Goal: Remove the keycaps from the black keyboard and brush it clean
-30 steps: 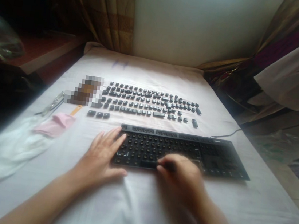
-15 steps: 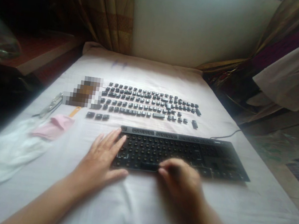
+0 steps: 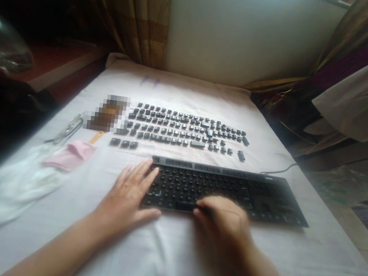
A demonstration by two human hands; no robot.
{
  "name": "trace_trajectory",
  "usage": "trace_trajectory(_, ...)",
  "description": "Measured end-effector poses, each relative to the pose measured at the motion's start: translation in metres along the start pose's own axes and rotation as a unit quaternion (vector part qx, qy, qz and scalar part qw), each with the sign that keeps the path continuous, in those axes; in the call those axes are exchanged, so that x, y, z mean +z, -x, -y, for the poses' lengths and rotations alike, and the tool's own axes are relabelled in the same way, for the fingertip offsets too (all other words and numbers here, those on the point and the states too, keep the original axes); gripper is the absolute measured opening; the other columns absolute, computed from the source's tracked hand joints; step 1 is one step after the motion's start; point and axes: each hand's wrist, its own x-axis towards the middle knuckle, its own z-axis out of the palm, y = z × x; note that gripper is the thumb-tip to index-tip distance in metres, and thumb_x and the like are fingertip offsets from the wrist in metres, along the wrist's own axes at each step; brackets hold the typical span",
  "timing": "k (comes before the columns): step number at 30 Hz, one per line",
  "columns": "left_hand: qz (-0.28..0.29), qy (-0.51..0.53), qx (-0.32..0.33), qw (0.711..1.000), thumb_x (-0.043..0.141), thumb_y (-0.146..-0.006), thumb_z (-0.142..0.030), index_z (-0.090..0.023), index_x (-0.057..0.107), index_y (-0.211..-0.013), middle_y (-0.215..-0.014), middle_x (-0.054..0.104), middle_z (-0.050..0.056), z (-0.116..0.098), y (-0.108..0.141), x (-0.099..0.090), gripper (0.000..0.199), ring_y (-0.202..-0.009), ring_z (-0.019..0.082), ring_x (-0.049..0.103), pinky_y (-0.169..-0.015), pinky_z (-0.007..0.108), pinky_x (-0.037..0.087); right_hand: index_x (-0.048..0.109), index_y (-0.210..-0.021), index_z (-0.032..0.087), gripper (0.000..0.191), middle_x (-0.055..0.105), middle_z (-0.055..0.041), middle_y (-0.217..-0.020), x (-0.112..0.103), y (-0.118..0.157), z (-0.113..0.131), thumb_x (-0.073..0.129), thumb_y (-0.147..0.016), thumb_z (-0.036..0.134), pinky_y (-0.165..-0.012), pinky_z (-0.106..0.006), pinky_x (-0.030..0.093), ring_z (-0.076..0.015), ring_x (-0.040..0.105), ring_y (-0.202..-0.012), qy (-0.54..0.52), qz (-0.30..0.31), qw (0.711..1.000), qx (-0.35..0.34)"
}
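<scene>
A black keyboard (image 3: pixel 205 184) lies flat, its keycaps off over most of the board and bare key posts showing. My left hand (image 3: pixel 129 192) rests open on its left end, fingers spread along the edge and thumb near the front corner. Over the front edge, by the dark space bar (image 3: pixel 184 206), my right hand (image 3: pixel 224 216) is closed with fingertips together. A thin dark line shows at its fingers; what they hold, if anything, I cannot make out. Beyond the keyboard, loose black keycaps (image 3: pixel 174 132) sit in rows on the white cloth.
A pink cloth (image 3: pixel 70 155), a crumpled white cloth (image 3: pixel 24 187) and an orange strip (image 3: pixel 96 137) lie to the left, near a clear slim packet (image 3: pixel 70 128) and a blurred-out object (image 3: pixel 107 114). The keyboard cable (image 3: pixel 279 170) runs off the right edge of the bed-like surface.
The view has shifted slightly, so everything sits a little further right. Both hands keep nearly the same places on the keyboard; the right hand has turned slightly.
</scene>
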Motion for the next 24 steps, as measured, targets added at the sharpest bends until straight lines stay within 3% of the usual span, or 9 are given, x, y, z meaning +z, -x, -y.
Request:
trace_trajectory(5,-0.001,0.002,-0.001,1.000,0.061,-0.088,-0.065,-0.021,0.023,-0.162,-0.168,0.030,0.018,-0.001,0.000,0.001,0.095,-0.152,0.037,0.034,-0.123,0.058,0.029,0.065,-0.098,0.023,0.003,0.078,-0.0037,-0.085,-0.011,-0.012,-0.005,0.064,-0.095,0.025,-0.069,-0.031,0.061,-0.0194,0.075,-0.074,-0.046,0.047,0.998,0.018)
trace_trajectory(11,0.010,-0.007,0.006,1.000,0.061,-0.089,-0.064,-0.017,0.026,-0.161,-0.167,0.030,0.020,-0.001,-0.001,-0.002,0.093,-0.152,0.037,0.033,-0.123,0.058,0.029,0.066,-0.091,0.022,0.006,0.075,-0.0039,-0.083,-0.023,-0.032,-0.005,0.066,-0.091,0.016,-0.064,-0.025,0.055,-0.0165,0.070,-0.069,0.007,0.164,0.986,-0.037)
trace_trajectory(14,0.010,-0.006,0.007,1.000,0.059,-0.090,-0.065,-0.018,0.027,-0.160,-0.167,0.030,0.020,-0.002,-0.001,-0.003,0.091,-0.153,0.036,0.033,-0.123,0.057,0.029,0.065,-0.088,0.021,0.006,0.075,-0.0051,-0.083,-0.021,-0.031,-0.005,0.066,-0.092,0.017,-0.064,-0.027,0.054,-0.0172,0.069,-0.069,0.031,0.160,0.984,-0.073)
trace_trajectory(17,0.002,-0.009,0.010,1.000,0.060,-0.090,-0.064,-0.016,0.028,-0.159,-0.167,0.031,0.020,-0.002,-0.001,-0.002,0.090,-0.152,0.036,0.034,-0.122,0.057,0.030,0.065,-0.091,0.020,0.005,0.075,-0.0063,-0.083,-0.016,-0.026,-0.004,0.062,-0.095,0.018,-0.065,-0.028,0.057,-0.0180,0.070,-0.069,0.009,0.114,0.991,-0.064)
trace_trajectory(20,-0.005,-0.013,0.011,1.000,0.060,-0.090,-0.064,-0.016,0.029,-0.159,-0.166,0.032,0.021,-0.002,-0.001,0.000,0.090,-0.152,0.037,0.034,-0.122,0.058,0.031,0.064,-0.092,0.021,0.006,0.076,-0.0055,-0.080,-0.013,-0.021,-0.004,0.060,-0.096,0.019,-0.067,-0.028,0.059,-0.0184,0.073,-0.071,-0.046,0.067,0.997,-0.010)
trace_trajectory(24,-0.011,-0.014,0.012,1.000,0.062,-0.089,-0.064,-0.015,0.028,-0.160,-0.166,0.032,0.021,-0.002,-0.001,0.002,0.092,-0.151,0.038,0.036,-0.121,0.059,0.031,0.066,-0.087,0.022,0.007,0.077,-0.0033,-0.077,-0.014,-0.019,-0.007,0.062,-0.093,0.021,-0.063,-0.027,0.060,-0.0181,0.075,-0.067,-0.095,0.088,0.987,0.095)
